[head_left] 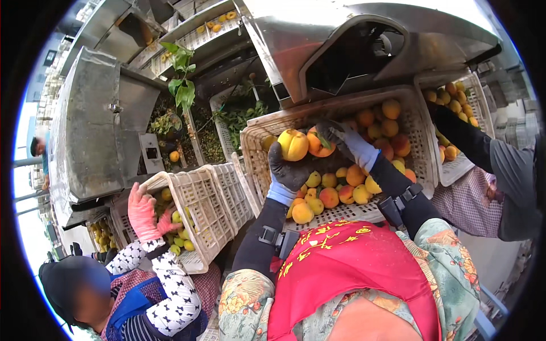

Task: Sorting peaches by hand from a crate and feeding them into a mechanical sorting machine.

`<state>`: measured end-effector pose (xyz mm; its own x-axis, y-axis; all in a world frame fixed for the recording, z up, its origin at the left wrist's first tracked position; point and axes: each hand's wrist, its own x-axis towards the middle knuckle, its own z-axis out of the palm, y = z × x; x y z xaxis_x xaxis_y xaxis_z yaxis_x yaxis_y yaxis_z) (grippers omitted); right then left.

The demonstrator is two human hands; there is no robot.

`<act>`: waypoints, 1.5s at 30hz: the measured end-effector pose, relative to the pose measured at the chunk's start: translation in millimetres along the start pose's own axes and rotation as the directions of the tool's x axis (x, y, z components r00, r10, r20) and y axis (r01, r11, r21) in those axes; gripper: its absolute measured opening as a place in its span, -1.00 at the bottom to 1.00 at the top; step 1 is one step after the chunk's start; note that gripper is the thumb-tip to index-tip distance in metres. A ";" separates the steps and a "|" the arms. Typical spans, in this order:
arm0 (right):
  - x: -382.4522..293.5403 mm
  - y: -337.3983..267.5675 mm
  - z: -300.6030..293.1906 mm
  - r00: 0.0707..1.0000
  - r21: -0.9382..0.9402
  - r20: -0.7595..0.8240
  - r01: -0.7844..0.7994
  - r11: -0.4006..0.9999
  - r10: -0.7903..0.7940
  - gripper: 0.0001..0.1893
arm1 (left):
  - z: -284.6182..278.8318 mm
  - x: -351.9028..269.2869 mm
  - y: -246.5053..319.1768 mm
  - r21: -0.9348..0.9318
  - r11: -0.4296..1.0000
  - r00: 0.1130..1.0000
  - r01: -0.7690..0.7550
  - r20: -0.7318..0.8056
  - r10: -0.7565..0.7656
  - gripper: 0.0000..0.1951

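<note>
Both my hands wear blue gloves with dark grey coated fingers and are above a white plastic crate [337, 99] of yellow-orange peaches. My left hand [288, 168] holds up a large yellow peach [293, 145], thumb along its lower left side. Just to its right, my right hand [341, 138] has its fingers on an orange-red peach [319, 144] with a green leaf on it. Many more peaches [337, 189] lie below and to the right in the crate. The undersides of both held peaches are partly hidden.
At left, a co-worker in pink gloves [147, 213] reaches over a tilted crate [200, 213] of yellow-green fruit. Another person's dark sleeve [465, 136] extends over a crate [480, 106] of peaches at right. A metal machine housing [281, 51] stands behind; leafy branches [185, 89] rise at upper left.
</note>
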<state>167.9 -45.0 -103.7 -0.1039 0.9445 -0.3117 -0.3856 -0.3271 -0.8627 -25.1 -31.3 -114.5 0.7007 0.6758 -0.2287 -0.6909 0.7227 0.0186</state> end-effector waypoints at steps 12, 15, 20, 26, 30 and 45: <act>-55.9 -41.3 53.4 0.701 -0.932 0.013 0.267 0.245 -0.713 -0.03 | 79.9 -10.3 -25.5 0.249 0.925 0.955 -0.288 0.008 0.295 -0.21; -35.8 -65.1 47.2 0.727 -0.899 -0.063 0.256 0.356 -0.684 0.03 | 84.2 -12.7 -24.7 0.308 0.918 0.968 -0.250 0.074 0.239 -0.18; -12.5 -92.8 34.1 0.619 -0.846 0.019 0.429 0.317 -0.785 0.01 | 87.7 -4.1 -13.8 0.258 0.933 0.968 -0.250 0.063 0.242 -0.25; 10.7 -81.7 22.1 0.584 -0.971 0.032 0.211 0.113 -0.811 0.04 | 65.4 1.0 -5.5 0.175 0.970 0.986 -0.168 0.019 0.167 -0.32; 37.6 -114.2 11.9 0.517 -0.968 0.195 0.239 -0.078 -0.833 -0.06 | 72.3 1.9 -5.5 0.107 0.985 0.991 -0.135 0.025 0.133 -0.41; -37.5 -77.7 66.1 0.702 -0.920 0.094 0.332 0.207 -0.706 -0.03 | 64.6 18.7 -12.3 0.297 0.914 0.941 -0.277 0.278 0.195 -0.60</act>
<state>141.1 -53.0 1.4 0.1131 0.8967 0.4280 0.7292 0.2177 -0.6487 8.0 -18.2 -56.2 0.5739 0.8168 0.0590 -0.7727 0.5163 0.3692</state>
